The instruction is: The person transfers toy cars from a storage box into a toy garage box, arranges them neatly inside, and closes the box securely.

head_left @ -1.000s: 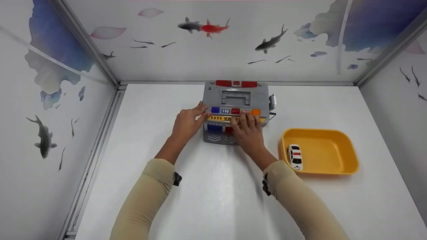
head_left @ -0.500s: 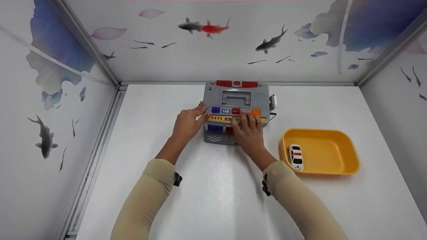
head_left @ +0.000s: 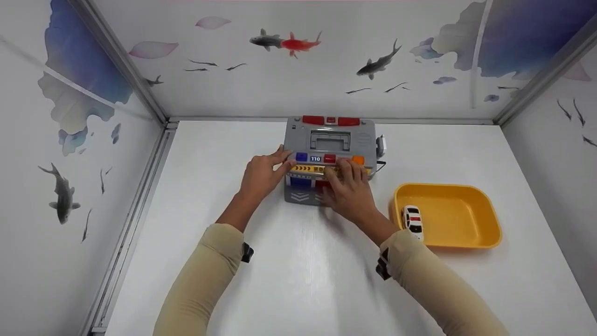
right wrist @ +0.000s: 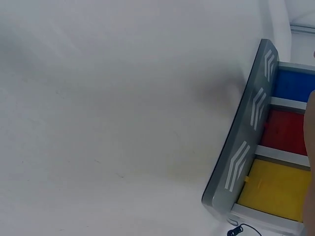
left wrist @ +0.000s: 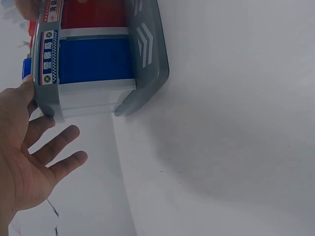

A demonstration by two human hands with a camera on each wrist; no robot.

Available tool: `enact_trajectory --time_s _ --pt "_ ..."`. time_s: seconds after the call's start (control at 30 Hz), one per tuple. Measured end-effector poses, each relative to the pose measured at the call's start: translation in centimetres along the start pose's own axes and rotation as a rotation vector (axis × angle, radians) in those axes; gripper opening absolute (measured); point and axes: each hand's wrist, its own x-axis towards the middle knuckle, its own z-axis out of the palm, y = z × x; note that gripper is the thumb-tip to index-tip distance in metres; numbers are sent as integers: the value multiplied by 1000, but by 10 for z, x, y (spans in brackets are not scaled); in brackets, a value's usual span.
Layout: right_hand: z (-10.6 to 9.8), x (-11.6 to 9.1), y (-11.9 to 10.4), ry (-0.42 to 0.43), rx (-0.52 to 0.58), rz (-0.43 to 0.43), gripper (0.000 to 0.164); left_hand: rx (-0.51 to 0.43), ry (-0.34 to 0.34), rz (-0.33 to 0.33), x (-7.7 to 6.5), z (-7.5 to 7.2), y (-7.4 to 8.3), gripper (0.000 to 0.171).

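From my remote station I watched two tan sleeves (head_left: 200,280) reach in from 7 and 5 o'clock, a small black wrist device (head_left: 247,252) showing at each cuff. The yellow tray (head_left: 452,219) sat on the white tabletop (head_left: 298,280) at 4 o'clock from the toy garage (head_left: 326,151), near the right forearm, probably placed there to be within reach without blocking the doors. The white toy car (head_left: 413,223) lay inside, at the tray's 9 o'clock end, where I judged the rim would keep it from rolling off.

The right hand (head_left: 352,191) lay at the garage's 5 o'clock, fingertips over the roof's near edge; I could not tell whether its thumb, blurred below, closed any grip. The left hand (head_left: 261,177) was at 8 o'clock, its grip released: thumb and forefinger rested on the roof corner while the outer fingers spread loose. I took it to be steadying the toy against the right hand's push. The garage itself stood upright at 12 o'clock on the tabletop, close to the patterned wall (head_left: 326,88), its doors facing 6 o'clock, presumably for easy access.

I counted two hands, one tray, one car and one garage. The garage had three doors: a blue door (left wrist: 98,61), a red door (left wrist: 93,14) and a yellow door (right wrist: 275,187). A black cord (right wrist: 235,230) showed by its 4 o'clock corner.
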Motion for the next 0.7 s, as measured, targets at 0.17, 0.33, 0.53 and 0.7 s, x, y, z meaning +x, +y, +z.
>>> enact_trajectory --time_s 0.17,0.33,0.53,0.7 --pt "-13 12 -4 -12 43 -4 55 -17 -21 -7 1 -3 1 54" --pt "-21 29 -10 -17 79 -95 47 -18 -33 -2 2 -5 0 54" --pt "-29 45 -18 -123 91 -212 39 -37 -30 -2 1 -6 0 53" --pt "-29 49 -20 -169 111 -255 39 -35 -29 -4 1 -5 -1 52"
